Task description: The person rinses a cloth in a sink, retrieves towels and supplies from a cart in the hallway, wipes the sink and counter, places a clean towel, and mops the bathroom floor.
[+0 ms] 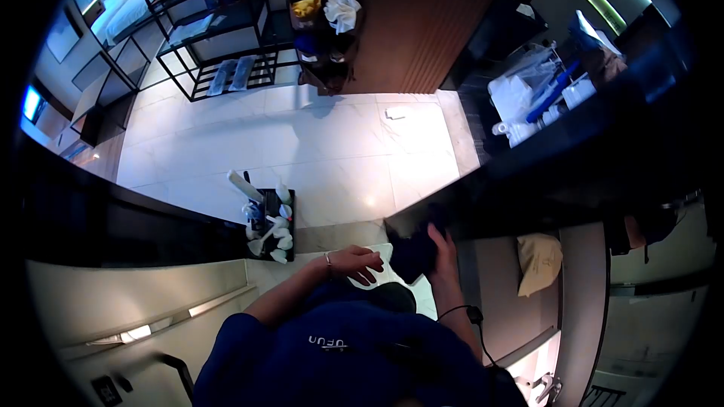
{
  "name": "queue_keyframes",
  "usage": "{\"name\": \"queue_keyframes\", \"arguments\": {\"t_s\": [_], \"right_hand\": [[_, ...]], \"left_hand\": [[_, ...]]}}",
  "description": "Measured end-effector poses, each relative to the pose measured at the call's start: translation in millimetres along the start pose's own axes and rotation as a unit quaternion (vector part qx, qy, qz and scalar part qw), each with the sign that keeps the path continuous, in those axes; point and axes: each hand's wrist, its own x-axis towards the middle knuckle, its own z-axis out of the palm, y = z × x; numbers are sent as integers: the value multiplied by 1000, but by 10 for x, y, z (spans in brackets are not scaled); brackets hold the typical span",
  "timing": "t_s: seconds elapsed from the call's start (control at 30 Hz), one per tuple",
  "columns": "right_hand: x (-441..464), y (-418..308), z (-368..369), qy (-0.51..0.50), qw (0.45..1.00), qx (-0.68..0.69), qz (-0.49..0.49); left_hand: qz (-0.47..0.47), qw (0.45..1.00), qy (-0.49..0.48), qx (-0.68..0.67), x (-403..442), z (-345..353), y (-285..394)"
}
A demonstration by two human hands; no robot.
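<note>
In the head view, my right hand grips a dark blue cloth, which touches or lies close to the lower end of a black panel. The cloth's far edge merges with the dark surface. My left hand is held in front of my body with its fingers apart and nothing in it. It is to the left of the cloth, and a thin bracelet circles its wrist. A cable runs along my right forearm.
A black caddy with several white bottles and brushes stands on the left. A beige bag is on the right. Farther off are a black metal rack, a bundled white cloth, clear plastic bags and a small white object on the floor.
</note>
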Motion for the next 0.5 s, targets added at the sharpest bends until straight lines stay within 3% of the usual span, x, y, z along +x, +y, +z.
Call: {"name": "queue_keyframes", "arguments": {"t_s": [0.07,0.13,0.2,0.27,0.33,0.4,0.47,0.5], "right_hand": [[280,68,591,-31,999,29,5],[550,196,931,-104,981,-162,-5],[737,281,1201,-237,866,-436,-69],[1098,787,1168,-363,674,-606,-215],[1405,836,1404,-422,537,-715,-150],[1785,622,1748,-461,496,-735,-45],[2015,186,2100,-411,457,-789,-3],[2319,202,2114,-392,442,-806,-31]], "left_hand": [[28,975,-76,-206,-10,-374,-111],[166,900,-144,-375,-116,-623,-26],[265,875,-97,-393,-184,-813,208],[167,925,90,-328,178,-1191,69],[166,896,149,-383,398,-1459,120],[165,872,118,-445,459,-1578,493],[148,879,118,-438,575,-1810,875],[172,892,143,-393,638,-1888,1112]]}}
